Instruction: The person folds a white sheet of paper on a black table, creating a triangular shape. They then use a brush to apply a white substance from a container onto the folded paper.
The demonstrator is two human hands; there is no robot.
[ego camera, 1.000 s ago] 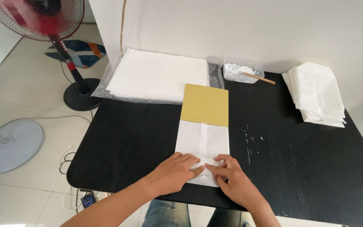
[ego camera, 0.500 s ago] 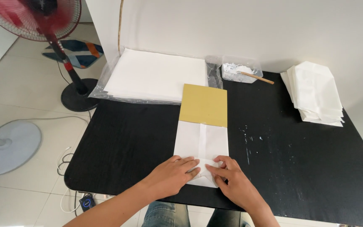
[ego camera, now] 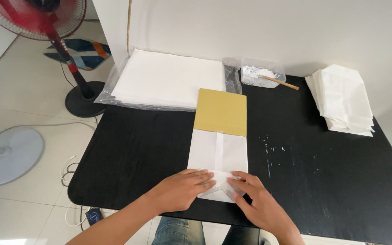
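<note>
A white folded paper [ego camera: 218,154] lies on the black table [ego camera: 128,154], wrapped over a mustard-yellow card [ego camera: 220,112] that sticks out at its far end. My left hand [ego camera: 184,188] lies flat on the near left corner of the paper. My right hand [ego camera: 255,202] presses the near right corner, fingertips on the angled folds at the bottom end. Both hands press down on the folded flap and neither lifts it.
A stack of large white sheets in clear plastic [ego camera: 169,84] lies at the back left. A clear tub with white paste and a wooden stick [ego camera: 263,75] stands behind. A pile of folded white bags [ego camera: 343,100] sits at the right. A red fan [ego camera: 46,18] stands on the floor.
Both hands stay on the near end of the paper; the fingers have shifted slightly along the bottom fold. The view has tilted a little.
</note>
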